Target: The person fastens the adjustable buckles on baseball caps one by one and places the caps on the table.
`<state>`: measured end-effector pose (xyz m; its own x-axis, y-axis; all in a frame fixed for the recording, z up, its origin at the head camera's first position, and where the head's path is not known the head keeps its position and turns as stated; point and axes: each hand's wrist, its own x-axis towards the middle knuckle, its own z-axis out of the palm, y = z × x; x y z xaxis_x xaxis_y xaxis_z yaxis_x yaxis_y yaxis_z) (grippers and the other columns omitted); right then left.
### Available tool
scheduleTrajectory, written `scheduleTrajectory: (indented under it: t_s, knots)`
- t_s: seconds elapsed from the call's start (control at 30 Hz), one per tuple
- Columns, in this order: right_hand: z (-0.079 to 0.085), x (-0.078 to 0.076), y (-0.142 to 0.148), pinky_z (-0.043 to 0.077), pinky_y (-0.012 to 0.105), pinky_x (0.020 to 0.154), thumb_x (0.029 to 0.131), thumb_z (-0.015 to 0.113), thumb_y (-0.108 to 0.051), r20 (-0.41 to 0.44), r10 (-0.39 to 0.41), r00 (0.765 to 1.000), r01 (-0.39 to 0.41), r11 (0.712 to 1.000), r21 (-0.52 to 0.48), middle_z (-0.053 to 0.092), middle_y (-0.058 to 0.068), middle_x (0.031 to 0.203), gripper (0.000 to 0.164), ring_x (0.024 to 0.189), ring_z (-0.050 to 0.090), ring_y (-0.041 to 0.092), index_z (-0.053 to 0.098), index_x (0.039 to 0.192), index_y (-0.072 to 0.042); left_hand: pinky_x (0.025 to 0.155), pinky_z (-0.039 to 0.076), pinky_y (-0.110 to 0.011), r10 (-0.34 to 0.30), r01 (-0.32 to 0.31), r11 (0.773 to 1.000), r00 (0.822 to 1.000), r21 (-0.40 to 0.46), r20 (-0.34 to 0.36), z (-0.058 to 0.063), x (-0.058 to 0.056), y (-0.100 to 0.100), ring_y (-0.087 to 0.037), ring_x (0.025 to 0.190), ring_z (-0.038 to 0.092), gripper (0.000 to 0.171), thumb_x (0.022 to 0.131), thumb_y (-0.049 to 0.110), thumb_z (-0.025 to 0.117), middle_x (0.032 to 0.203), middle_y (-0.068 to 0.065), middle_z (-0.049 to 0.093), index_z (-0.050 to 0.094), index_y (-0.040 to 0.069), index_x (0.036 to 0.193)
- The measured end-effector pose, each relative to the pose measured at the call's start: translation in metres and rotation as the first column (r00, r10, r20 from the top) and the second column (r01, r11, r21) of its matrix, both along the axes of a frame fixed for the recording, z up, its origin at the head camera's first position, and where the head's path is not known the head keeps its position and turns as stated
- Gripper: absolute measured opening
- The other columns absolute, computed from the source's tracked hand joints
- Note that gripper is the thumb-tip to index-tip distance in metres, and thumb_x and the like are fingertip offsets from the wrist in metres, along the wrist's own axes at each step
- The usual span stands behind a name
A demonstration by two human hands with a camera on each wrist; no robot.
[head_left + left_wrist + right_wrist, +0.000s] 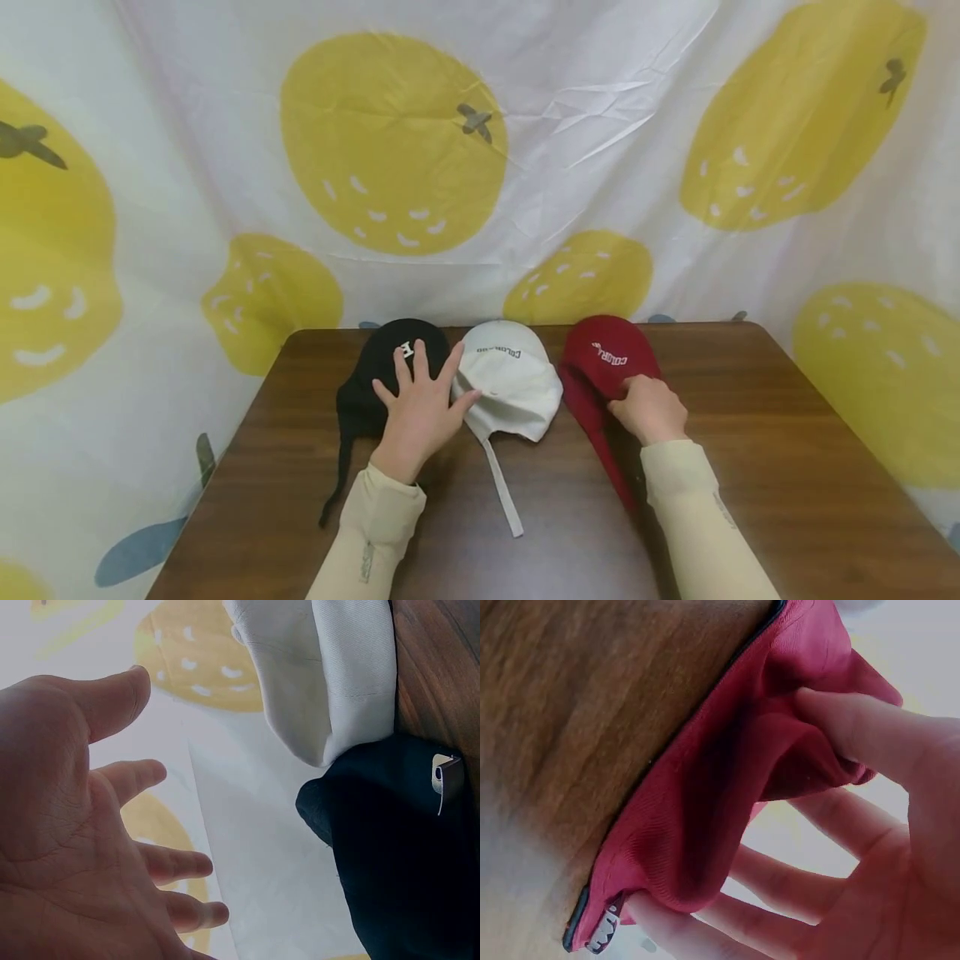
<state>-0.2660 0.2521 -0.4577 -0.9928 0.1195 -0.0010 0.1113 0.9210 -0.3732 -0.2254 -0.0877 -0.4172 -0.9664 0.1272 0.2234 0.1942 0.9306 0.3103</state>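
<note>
Three baseball caps sit in a row on the table: a black cap [378, 354], a white cap [517, 392] and a red cap [600, 342], the white and red ones with lettering on their crowns. My right hand [651, 410] grips the lower right edge of the red cap; in the right wrist view its thumb and fingers pinch the folded red cloth. Fingers spread wide, my left hand [422, 408] hovers over the black cap and the near side of the white one. The left wrist view shows its palm apart from both caps.
The caps stand toward the far edge of a brown wooden table [757, 467]. White cloth [592, 183] printed with yellow fruit hangs behind and beside it. A white strap [502, 487] and a black strap [337, 483] trail toward the front.
</note>
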Motion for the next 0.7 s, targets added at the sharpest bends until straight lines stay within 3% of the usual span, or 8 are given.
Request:
scheduleTrajectory:
  t_s: [0.3,0.53,0.7]
  knots:
    - [0.006,0.005,0.003,0.048,0.049,0.057,0.088,0.073,-0.027,-0.1,-0.03,0.995,0.026,0.999,-0.048,0.068,0.014,0.085,0.034,0.073,0.059,0.035,0.073,0.113,-0.005,0.099,0.009,-0.085,0.004,-0.004,1.0,1.0,0.0,-0.026,-0.003,0.0,-0.001,-0.055,0.147,0.001,0.077,0.095,0.058,0.059,0.163,-0.027,0.014,0.025,0.036,0.16]
    - [0.01,0.004,0.006,0.048,0.054,0.059,0.089,0.071,-0.029,-0.157,-0.051,0.986,0.045,0.998,-0.043,0.07,0.023,0.105,0.045,0.079,0.062,0.04,0.069,0.127,-0.005,0.1,0.01,-0.084,0.012,-0.012,1.0,1.0,0.0,-0.029,-0.002,-0.002,-0.003,-0.054,0.147,0.002,0.075,0.096,0.058,0.057,0.163,-0.026,0.014,0.023,0.038,0.16]
    - [0.014,-0.001,0.009,0.048,0.052,0.057,0.091,0.07,-0.029,-0.187,-0.056,0.981,0.047,0.997,-0.055,0.069,0.026,0.108,0.044,0.078,0.062,0.04,0.068,0.128,-0.004,0.1,0.01,-0.084,0.014,-0.014,1.0,0.999,0.007,-0.036,-0.001,-0.003,-0.004,-0.054,0.147,0.004,0.073,0.097,0.056,0.058,0.163,-0.026,0.015,0.026,0.037,0.16]
